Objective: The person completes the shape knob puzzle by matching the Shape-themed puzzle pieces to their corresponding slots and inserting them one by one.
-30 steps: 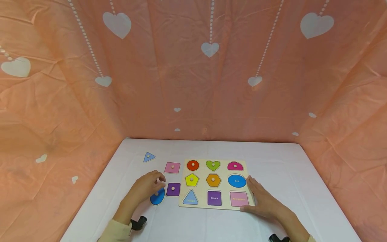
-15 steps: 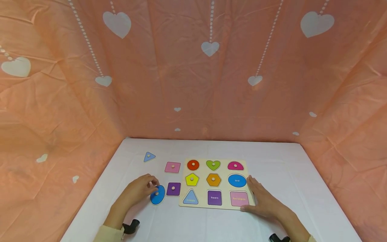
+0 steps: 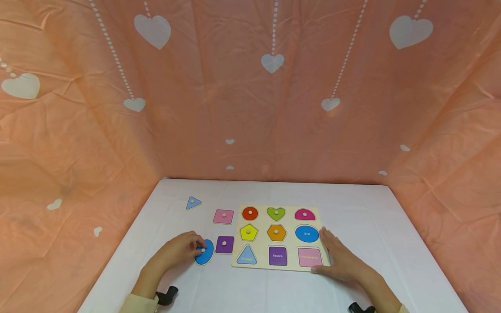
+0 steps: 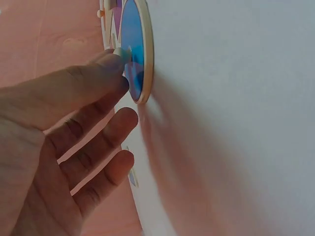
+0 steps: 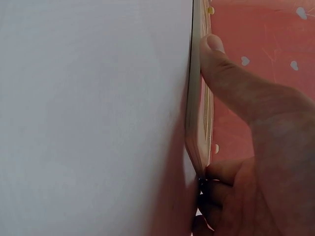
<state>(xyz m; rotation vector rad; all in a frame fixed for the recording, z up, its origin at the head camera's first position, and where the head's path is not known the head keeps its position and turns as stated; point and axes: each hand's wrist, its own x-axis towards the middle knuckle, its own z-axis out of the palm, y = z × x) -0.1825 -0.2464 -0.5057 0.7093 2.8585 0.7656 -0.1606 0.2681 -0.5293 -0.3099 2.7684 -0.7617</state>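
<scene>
between blue oval and board lies a purple square

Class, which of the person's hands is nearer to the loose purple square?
Left: the left hand is just left of the loose square; the right hand is across the board.

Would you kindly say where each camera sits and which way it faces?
Head: on the head, looking forward and down at the puzzle board; left hand and right hand show.
Left wrist: on that wrist, facing the loose blue oval; left hand shows.
Right wrist: likewise, facing the puzzle board's edge; right hand shows.
Head and left wrist share the loose blue oval.
</scene>
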